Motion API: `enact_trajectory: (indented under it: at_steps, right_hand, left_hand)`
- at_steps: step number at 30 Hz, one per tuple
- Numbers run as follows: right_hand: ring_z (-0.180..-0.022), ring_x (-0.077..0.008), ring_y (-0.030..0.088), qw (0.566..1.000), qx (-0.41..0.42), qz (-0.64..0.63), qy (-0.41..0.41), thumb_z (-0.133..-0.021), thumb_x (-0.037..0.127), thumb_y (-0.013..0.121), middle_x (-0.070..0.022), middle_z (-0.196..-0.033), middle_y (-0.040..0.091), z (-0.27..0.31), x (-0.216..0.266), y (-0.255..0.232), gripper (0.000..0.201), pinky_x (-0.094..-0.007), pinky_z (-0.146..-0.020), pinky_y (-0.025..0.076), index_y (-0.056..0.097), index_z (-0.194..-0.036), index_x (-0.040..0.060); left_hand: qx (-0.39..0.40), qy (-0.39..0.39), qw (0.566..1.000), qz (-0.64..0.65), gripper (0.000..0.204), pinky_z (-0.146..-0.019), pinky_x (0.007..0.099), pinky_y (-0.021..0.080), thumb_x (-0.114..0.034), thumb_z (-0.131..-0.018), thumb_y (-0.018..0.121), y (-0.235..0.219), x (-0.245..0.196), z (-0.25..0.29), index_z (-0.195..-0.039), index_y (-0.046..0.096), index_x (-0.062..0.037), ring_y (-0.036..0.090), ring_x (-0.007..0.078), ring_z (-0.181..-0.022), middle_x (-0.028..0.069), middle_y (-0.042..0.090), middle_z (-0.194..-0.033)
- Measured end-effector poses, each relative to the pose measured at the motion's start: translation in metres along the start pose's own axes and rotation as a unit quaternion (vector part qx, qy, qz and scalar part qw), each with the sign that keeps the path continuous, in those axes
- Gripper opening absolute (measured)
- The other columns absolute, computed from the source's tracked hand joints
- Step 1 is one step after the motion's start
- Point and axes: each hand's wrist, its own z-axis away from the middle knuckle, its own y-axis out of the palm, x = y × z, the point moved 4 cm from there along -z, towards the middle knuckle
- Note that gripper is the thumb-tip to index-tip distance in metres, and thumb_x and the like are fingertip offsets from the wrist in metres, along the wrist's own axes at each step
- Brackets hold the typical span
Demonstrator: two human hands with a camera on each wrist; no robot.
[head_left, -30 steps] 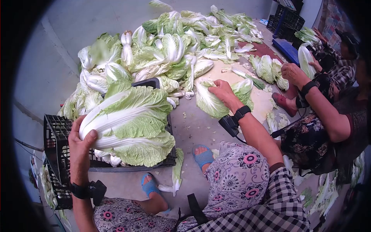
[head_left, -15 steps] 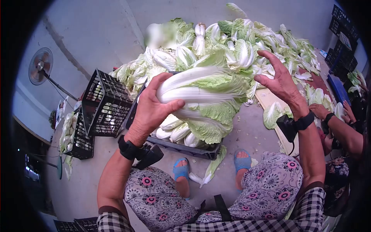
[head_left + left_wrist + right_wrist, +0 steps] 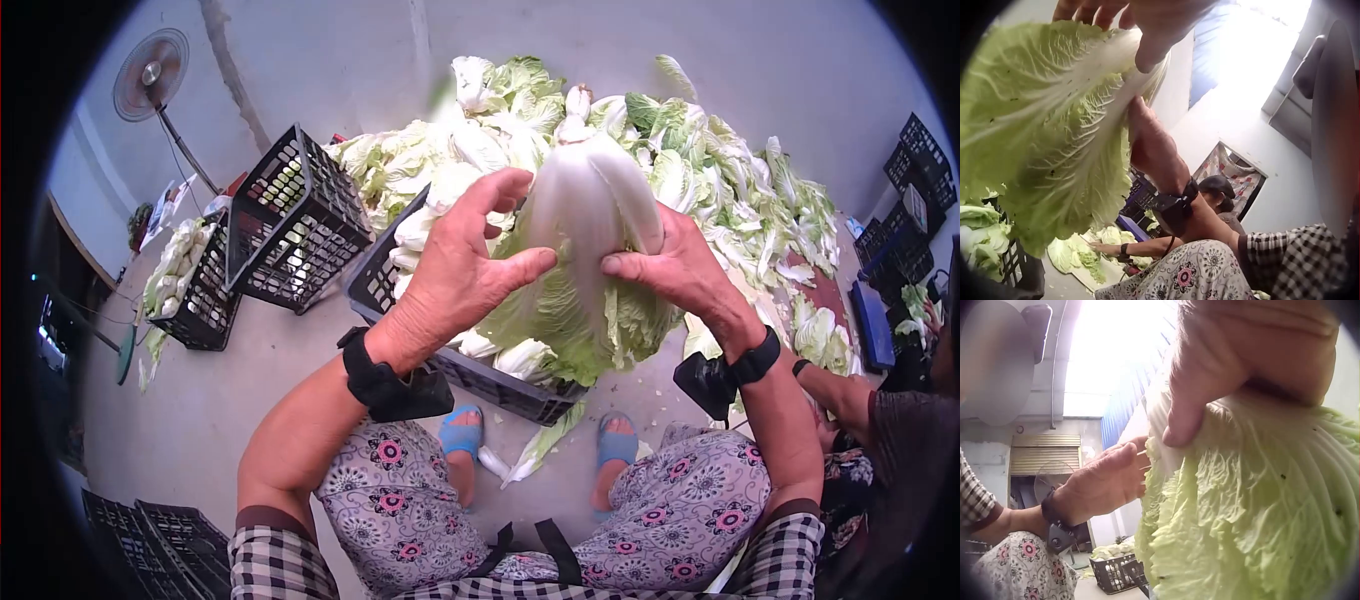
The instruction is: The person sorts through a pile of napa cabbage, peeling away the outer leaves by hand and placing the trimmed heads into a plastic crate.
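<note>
A large cabbage head point(image 3: 585, 240) is held up in the middle of the head view, white base up and green leaves hanging down. My right hand point(image 3: 680, 265) grips its right side, thumb on the front; the right wrist view shows that thumb pressed on the cabbage point(image 3: 1241, 487). To the left, my left hand point(image 3: 465, 260) has its fingers spread and slightly bent, with its thumb pointing at the leaves. In the right wrist view a small gap seems to lie between the left hand point(image 3: 1100, 484) and the leaves. Below the cabbage stands a black crate point(image 3: 510, 392) holding cabbages.
Behind lies a heap of cabbages and loose leaves point(image 3: 740, 190) against the wall. Stacked black crates point(image 3: 300, 225) and a fan point(image 3: 151, 75) stand at the left. A loose leaf point(image 3: 545, 440) lies between my feet. Another person's arm point(image 3: 840, 390) reaches in at the right.
The cabbage has turned from lying sideways to base up. My right hand has come in and gripped it, while my left hand has let go. The head view has swung left.
</note>
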Motion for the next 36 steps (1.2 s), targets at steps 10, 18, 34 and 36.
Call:
enact_trajectory:
  at_steps: [10, 18, 34, 36]
  right_hand:
    - [-0.100, -0.0190, 0.058, 0.994, 0.035, 0.061, 0.081, -0.077, 0.027, 0.069, -0.0140, -0.114, 0.058, 0.013, -0.004, 0.027, 0.061, -0.0318, -0.088, 0.046, 0.046, -0.126, -0.0027]
    - [-0.105, -0.0205, 0.055, 0.996, -0.005, 0.067, 0.057, -0.082, 0.020, 0.060, -0.0153, -0.116, 0.057, 0.011, -0.021, 0.020, 0.055, -0.0337, -0.092, 0.043, 0.043, -0.130, -0.0018]
    - [-0.110, -0.0180, 0.051, 0.992, 0.016, 0.120, 0.028, -0.084, 0.032, 0.065, -0.0135, -0.121, 0.053, 0.017, -0.020, 0.016, 0.064, -0.0328, -0.094, 0.042, 0.040, -0.133, -0.0008]
    - [-0.112, -0.0186, 0.050, 0.995, 0.019, 0.094, 0.036, -0.081, 0.035, 0.069, -0.0138, -0.122, 0.053, 0.016, -0.022, 0.016, 0.070, -0.0333, -0.096, 0.041, 0.040, -0.134, -0.0008]
  left_hand:
    - [0.115, -0.097, 0.986, 0.072, 0.090, -0.102, 0.0358, 0.038, -0.021, -0.070, 0.071, 0.022, 0.021, -0.002, -0.139, 0.021, 0.0073, 0.048, 0.0280, -0.120, 0.0245, 0.044, -0.129]
    - [0.102, -0.011, 0.994, 0.038, 0.087, -0.100, 0.0354, 0.040, -0.014, -0.069, 0.069, 0.027, 0.033, 0.002, -0.141, 0.021, 0.0004, 0.050, 0.0288, -0.118, 0.0230, 0.047, -0.128]
    - [0.120, -0.081, 0.989, 0.027, 0.087, -0.100, 0.0331, 0.040, -0.004, -0.067, 0.059, 0.012, 0.040, 0.001, -0.144, 0.019, -0.0003, 0.050, 0.0238, -0.117, 0.0202, 0.049, -0.128]
    - [0.122, -0.081, 0.989, 0.039, 0.086, -0.101, 0.0330, 0.039, -0.003, -0.067, 0.058, 0.013, 0.040, 0.002, -0.144, 0.020, -0.0007, 0.048, 0.0224, -0.119, 0.0188, 0.046, -0.131]
